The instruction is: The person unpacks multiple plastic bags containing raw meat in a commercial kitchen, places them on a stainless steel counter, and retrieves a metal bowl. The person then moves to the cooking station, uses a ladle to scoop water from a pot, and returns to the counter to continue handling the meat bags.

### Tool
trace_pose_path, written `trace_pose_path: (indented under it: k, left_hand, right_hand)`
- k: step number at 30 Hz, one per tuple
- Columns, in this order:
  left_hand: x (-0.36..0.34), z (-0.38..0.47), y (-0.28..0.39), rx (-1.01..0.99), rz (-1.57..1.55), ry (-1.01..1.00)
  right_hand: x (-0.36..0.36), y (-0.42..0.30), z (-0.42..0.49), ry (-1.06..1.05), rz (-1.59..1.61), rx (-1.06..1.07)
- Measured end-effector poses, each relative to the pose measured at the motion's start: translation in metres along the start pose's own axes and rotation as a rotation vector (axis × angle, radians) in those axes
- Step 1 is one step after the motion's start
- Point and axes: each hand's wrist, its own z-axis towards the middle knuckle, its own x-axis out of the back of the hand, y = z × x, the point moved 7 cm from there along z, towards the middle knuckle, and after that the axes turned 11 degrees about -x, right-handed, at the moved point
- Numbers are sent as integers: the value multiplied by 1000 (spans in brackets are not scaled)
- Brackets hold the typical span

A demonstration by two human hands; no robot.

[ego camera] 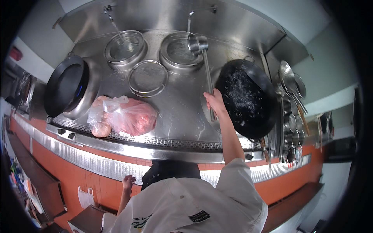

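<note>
My right hand (214, 100) grips the long handle of a metal ladle (198, 45); its bowl is raised at the near side of the right steel water pot (166, 51). Close on the right, a large black wok (266, 110) holds bubbling or stirred liquid. My left hand (128, 182) hangs low beside my body, away from the range, with nothing seen in it. Plastic bags of pink raw meat (134, 115) and paler pieces (100, 128) lie at the front left of the steel range top.
A black wok (65, 87) rests tilted on the left burner ring. Water runs from a tap (109, 17) into the left pot (125, 48). A round ring-edged lid or strainer (148, 77) sits between the pots. Strainers (287, 72) and several small containers (291, 123) stand right of the wok.
</note>
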Motion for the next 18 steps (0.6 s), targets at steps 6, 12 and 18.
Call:
trace_pose_path:
  k: [6, 12, 18]
  left_hand:
    - [29, -67, -72, -10, -292, 184]
    - [28, -97, -182, 96, -419, 279]
    - [22, -65, -170, 39, -140, 166]
  right_hand:
    - [-69, -15, 146, 141, -340, -133]
    - [-136, -28, 186, -916, 1049, -636]
    - [-77, -24, 90, -1236, 1475, -566]
